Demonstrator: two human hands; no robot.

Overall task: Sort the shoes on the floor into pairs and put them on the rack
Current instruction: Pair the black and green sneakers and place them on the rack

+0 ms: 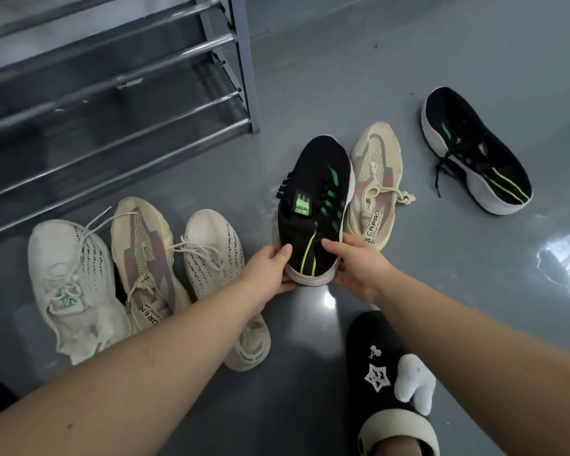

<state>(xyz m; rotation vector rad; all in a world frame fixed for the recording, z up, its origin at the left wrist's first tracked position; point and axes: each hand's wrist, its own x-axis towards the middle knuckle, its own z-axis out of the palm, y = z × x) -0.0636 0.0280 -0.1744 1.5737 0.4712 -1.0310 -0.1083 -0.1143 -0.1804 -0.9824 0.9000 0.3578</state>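
While rack apparently bare: left hand, right hand clasping heel of black shoe; mate well apart; four pale shoes unsorted.

Black sneaker with green stripes, grey floor.

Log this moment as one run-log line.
phase: pairing | left hand + right hand: gripping heel of black-green sneaker | mate: on floor, far right | rack: no shoes seen
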